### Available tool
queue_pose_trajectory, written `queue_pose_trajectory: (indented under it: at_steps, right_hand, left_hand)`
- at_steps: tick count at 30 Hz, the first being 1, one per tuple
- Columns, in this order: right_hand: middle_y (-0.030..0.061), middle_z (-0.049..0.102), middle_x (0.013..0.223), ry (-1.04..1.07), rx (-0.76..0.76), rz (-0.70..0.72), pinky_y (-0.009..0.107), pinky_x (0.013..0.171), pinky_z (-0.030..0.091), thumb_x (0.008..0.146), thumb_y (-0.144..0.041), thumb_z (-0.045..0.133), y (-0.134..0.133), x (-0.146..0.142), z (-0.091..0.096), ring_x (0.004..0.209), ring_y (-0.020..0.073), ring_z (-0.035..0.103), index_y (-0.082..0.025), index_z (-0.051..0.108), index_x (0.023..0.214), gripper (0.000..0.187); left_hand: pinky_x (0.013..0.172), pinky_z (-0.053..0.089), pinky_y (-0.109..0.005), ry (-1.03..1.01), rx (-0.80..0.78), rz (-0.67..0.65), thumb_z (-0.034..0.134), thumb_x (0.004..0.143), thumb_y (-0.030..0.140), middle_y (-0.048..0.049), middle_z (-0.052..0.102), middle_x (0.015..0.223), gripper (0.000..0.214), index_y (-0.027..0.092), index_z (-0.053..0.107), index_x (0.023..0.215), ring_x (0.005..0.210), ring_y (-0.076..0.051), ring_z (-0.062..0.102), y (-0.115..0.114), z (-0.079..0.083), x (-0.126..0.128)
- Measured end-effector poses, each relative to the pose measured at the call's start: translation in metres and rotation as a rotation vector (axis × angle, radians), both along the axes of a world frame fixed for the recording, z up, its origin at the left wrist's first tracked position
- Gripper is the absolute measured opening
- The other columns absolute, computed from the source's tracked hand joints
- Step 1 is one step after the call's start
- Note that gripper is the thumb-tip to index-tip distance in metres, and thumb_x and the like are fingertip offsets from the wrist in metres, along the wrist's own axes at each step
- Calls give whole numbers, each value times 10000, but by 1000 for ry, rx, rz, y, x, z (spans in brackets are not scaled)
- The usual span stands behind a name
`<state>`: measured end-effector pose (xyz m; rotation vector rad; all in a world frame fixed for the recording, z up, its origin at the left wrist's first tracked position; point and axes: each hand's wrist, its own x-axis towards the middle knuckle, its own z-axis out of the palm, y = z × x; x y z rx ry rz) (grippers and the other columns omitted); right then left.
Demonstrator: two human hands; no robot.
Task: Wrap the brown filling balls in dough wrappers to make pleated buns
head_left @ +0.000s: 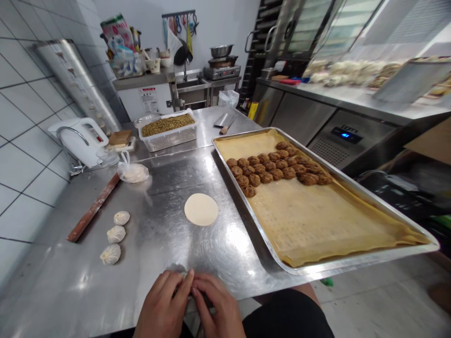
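Observation:
At the table's front edge, my left hand (162, 300) and my right hand (219, 305) meet with fingers bent and pinched together. They close around a dough bun (184, 275), which the fingers hide almost wholly; only a pale sliver shows. Beyond them a round flat dough wrapper (201, 209) lies on the steel. To the left, three pleated buns (116, 234) sit in a row. Brown filling balls (269, 165) stand in rows on the lined metal tray (265, 239) at the right.
A wooden rolling pin (94, 206) and a tied plastic bag of dough (134, 172) lie at the left. Farther back are a white kettle (79, 138), a tub of chopped filling (168, 134) and a scraper (224, 122). The tray overhangs the table's right edge.

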<state>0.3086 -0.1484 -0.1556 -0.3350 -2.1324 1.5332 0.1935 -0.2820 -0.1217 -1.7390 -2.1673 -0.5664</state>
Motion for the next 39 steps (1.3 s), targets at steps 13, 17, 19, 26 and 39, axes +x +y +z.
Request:
queue_pose_trajectory:
  at_steps: [13, 17, 19, 26, 39]
  right_hand:
    - [138, 777, 1133, 8, -88, -22, 363, 922, 626, 1027, -304, 585, 0, 0, 3, 1036, 253, 749, -224, 792, 1083, 229]
    - [129, 763, 1173, -52, -241, -114, 394, 1003, 593, 1029, -426, 597, 1, 8, -1, 1108, 270, 722, -236, 764, 1138, 275]
    - [126, 748, 1221, -118, -448, -100, 399, 1047, 561, 1030, -522, 571, 0, 6, 3, 1168, 274, 696, -230, 745, 1181, 372]
    - [55, 685, 832, -176, -960, 100, 254, 556, 490, 957, -730, 544, -12, -10, 25, 682, 172, 630, -166, 724, 985, 593]
    - [-8, 560, 659, -223, -918, 166, 195, 478, 409, 866, -771, 634, -8, 0, 32, 580, 126, 546, -166, 651, 797, 610]
  left_hand:
    - [658, 577, -294, -63, 22, 10, 416, 1044, 136, -62, 668, 835, 307, 133, 669, 1217, 737, -178, 638, 5, 9, 0]
    - [704, 574, -270, -260, 162, 40, 486, 1014, 101, -39, 662, 821, 234, 179, 706, 1028, 746, -155, 647, 4, 12, 6]
    - [713, 570, -244, -387, 218, 74, 518, 1011, 116, -25, 667, 823, 206, 197, 704, 975, 760, -140, 659, 3, 15, 12]
    - [773, 592, -159, -583, 183, 63, 548, 1034, 207, -15, 730, 1001, 240, 256, 720, 1193, 881, -107, 733, -7, 24, 19]
    - [713, 605, -227, -190, 258, -139, 524, 955, 7, -50, 710, 830, 253, 133, 665, 1123, 744, -133, 690, -1, 45, 29]
